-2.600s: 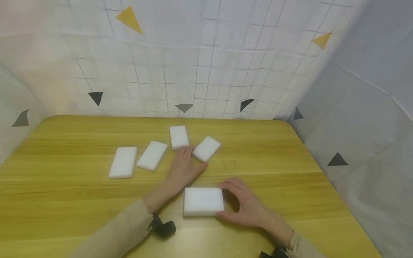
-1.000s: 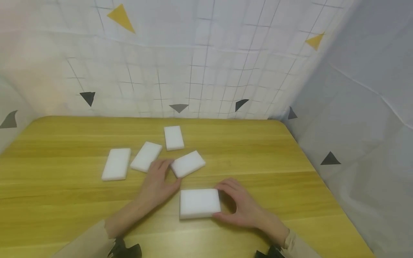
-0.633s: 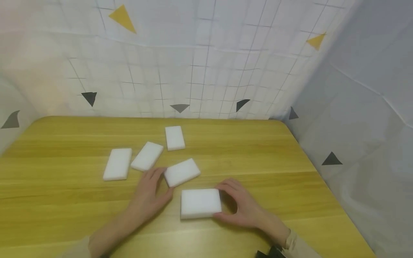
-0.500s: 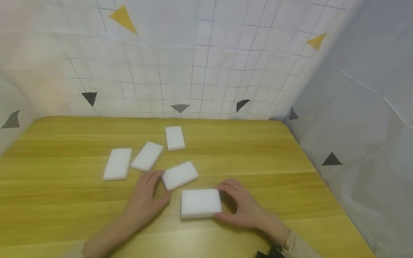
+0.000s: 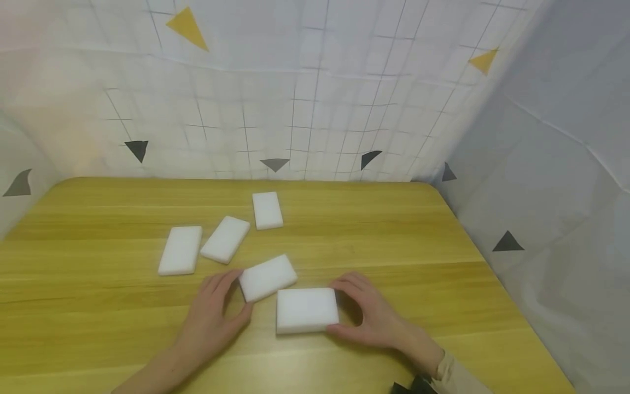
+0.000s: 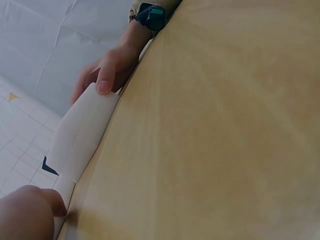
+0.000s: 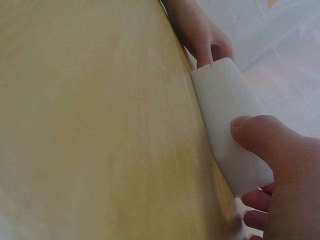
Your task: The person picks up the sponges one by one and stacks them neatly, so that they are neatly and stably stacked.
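- Head view: left hand (image 5: 211,317) has fingers curled round near-left corner of tilted white block (image 5: 267,277), thumb on its near edge, fingertips on its left end
- That block lies flat on wooden table (image 5: 394,241), its near-right corner touching or just beside front block (image 5: 307,310)
- Right hand (image 5: 369,314) cups front block's right end, thumb at near edge, fingers at far edge
- 3 more white blocks (image 5: 225,239) further back, well apart from hands

We log two white foam blocks flat on the table: angled block (image 5: 268,277), seemingly touching the squared block (image 5: 307,310).
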The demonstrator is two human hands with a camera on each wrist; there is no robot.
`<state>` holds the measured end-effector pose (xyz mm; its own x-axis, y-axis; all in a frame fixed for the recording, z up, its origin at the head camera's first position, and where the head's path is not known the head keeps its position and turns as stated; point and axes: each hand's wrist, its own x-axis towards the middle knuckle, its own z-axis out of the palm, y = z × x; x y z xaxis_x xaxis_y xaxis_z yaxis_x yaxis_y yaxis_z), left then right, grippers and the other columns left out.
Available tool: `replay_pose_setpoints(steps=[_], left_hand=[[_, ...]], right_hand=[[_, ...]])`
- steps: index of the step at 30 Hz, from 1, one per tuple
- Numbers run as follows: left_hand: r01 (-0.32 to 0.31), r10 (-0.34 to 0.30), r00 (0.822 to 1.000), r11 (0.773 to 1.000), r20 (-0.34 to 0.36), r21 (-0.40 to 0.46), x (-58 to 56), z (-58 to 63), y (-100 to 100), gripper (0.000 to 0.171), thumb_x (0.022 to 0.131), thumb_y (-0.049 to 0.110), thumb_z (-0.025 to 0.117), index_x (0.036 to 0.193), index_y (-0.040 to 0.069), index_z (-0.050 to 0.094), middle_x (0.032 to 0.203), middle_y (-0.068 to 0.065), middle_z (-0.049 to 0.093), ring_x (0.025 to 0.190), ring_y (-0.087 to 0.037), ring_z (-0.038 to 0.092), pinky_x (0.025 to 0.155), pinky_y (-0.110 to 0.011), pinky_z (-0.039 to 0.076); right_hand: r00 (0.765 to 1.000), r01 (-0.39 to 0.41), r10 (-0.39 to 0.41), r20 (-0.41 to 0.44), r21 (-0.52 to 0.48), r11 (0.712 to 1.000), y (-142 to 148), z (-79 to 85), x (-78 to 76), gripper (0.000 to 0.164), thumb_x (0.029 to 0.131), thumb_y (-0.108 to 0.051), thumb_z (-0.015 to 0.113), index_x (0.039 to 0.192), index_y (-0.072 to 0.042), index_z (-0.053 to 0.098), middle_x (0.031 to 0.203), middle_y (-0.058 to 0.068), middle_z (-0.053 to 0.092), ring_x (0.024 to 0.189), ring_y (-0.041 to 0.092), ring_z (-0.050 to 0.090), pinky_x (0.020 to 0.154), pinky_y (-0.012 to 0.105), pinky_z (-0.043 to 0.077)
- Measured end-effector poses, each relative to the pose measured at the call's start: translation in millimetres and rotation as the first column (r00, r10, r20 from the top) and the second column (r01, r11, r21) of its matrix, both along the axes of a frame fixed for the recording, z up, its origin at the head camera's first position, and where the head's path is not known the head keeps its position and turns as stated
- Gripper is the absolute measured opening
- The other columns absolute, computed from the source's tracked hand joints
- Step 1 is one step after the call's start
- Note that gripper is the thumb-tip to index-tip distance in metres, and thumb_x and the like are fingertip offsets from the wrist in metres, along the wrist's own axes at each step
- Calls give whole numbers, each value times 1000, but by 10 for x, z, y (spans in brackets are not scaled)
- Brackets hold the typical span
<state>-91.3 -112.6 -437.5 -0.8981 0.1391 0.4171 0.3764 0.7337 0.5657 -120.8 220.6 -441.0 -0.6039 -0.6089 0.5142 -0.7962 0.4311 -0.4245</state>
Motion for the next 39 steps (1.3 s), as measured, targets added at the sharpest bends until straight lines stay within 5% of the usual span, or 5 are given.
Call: replay_pose_setpoints(steps=[12, 24, 39], left_hand=[[10, -11, 1000, 998, -21, -57, -11, -12, 15, 62, 78, 25, 81, 131, 1, 58, 125, -13, 62, 118, -31, 53, 102, -52, 48], [19, -19, 999, 999, -27, 31, -29, -7, 30, 60, 79, 24, 82, 131, 7, 59, 128, -10, 62, 119, -26, 54, 102, -49, 48], [55, -35, 982, 993, -183, 106, -29, -7, 59, 63, 74, 16, 83, 132, 7, 61, 129, -9, 64, 117, -25, 57, 97, -47, 50]], right_hand=[[999, 28, -29, 22, 25, 999, 25, 16, -10, 67, 76, -47, 84, 131, -17, 60, 122, -7, 60, 113, 13, 54, 97, 36, 51], [998, 26, -28, 50, 35, 999, 31, 19, -15, 67, 76, -46, 84, 131, -18, 59, 123, -6, 60, 114, 13, 54, 98, 36, 51], [993, 42, -49, 105, 68, 997, 7, 53, 19, 66, 78, -47, 83, 132, -20, 58, 124, -6, 60, 115, 14, 53, 100, 38, 49]])
